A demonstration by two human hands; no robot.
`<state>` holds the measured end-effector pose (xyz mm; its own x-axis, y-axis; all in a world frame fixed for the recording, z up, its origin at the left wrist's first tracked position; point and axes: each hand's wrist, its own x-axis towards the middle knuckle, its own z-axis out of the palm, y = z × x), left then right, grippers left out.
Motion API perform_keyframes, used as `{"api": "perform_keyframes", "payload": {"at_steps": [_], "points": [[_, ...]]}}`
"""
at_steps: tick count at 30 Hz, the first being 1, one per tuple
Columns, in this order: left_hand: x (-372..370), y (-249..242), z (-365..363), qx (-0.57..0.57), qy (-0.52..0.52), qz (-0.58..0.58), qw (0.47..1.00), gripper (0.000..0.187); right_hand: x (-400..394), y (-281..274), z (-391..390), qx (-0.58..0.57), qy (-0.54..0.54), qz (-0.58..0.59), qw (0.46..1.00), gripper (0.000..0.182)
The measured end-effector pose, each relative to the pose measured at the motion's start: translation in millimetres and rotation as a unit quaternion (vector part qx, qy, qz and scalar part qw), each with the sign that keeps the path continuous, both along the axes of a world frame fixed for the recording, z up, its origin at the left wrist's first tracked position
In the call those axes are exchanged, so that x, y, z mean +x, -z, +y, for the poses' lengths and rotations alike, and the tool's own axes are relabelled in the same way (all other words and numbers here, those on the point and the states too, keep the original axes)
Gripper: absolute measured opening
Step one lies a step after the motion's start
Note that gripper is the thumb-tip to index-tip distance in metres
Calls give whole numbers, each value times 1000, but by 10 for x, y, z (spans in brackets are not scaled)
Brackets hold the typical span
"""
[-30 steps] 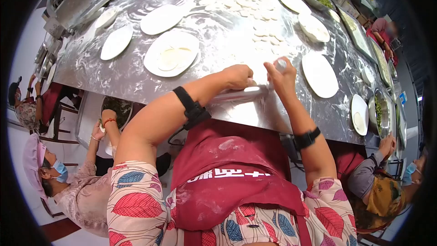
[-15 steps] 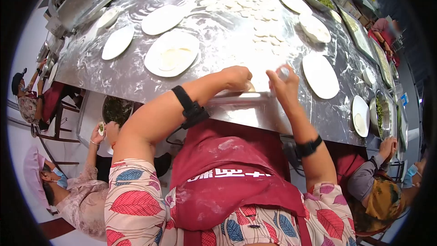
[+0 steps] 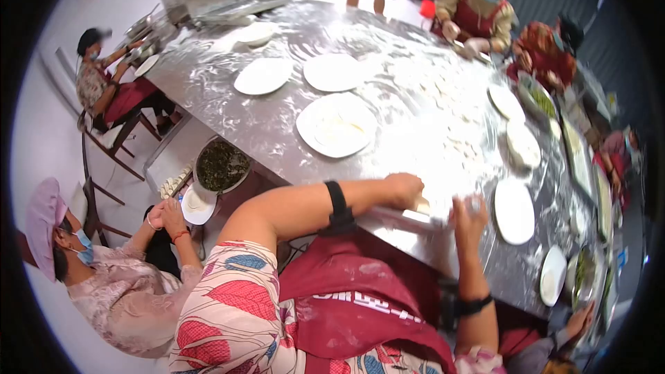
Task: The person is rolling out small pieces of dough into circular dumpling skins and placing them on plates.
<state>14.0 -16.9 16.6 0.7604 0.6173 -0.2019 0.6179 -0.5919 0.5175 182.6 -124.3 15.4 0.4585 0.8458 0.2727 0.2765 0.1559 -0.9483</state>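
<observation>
At the near edge of the floured metal table (image 3: pixel 277 145), my left hand (image 3: pixel 404 190) is closed, with a piece of pale dough (image 3: pixel 423 203) showing at its fingers. To its right, my right hand (image 3: pixel 471 220) is raised a little, its fingers curled. Something small and whitish shows at those fingers, but blur keeps me from naming it. Beyond my hands lie many flat dough rounds (image 3: pixel 460 149), washed out by glare. A white oval plate (image 3: pixel 514 212) lies right of my right hand. Another white plate (image 3: pixel 337 144), holding thin dough rounds, lies beyond my left forearm.
More white plates (image 3: pixel 264 76) stand across the table. At left, a co-worker (image 3: pixel 131 291) sits near a bowl of dark green filling (image 3: pixel 220 166). Other people (image 3: pixel 478 10) work at the far right side, near bowls of green filling (image 3: pixel 539 100) and long trays (image 3: pixel 576 152).
The whole view has swung left and upward, so the table and my hands appear lower and further right. The left co-worker's hands have come together. My left hand stays at the dough.
</observation>
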Motion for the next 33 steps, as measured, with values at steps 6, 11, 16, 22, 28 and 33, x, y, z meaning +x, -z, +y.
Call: {"api": "perform_keyframes", "payload": {"at_steps": [6, 11, 16, 22, 28, 33], "points": [[-385, 230, 213, -48, 5, -154, 987, 32, -211, 20, -318, 7, -44, 61, 997, 17], [-1212, -170, 952, -153, -140, -227, 952, 34, -237, 24, -234, 6, -43, 53, 998, 18], [-1888, -444, 1939, 65, -236, 15, 970, 46, -235, -26, -247, 1, -50, 50, 998, 18], [-1238, -339, 2104, 116, -182, -96, 972, 27, -220, 40, -240, -7, -43, 82, 996, 15], [226, -126, 1576, 106, 19, -65, 992, 20, -168, 44, -259, -10, -54, 46, 997, 17], [835, 71, 1276, 199, 41, -43, 978, 21, -165, 52, -258, -10, -74, 66, 995, 18]]}}
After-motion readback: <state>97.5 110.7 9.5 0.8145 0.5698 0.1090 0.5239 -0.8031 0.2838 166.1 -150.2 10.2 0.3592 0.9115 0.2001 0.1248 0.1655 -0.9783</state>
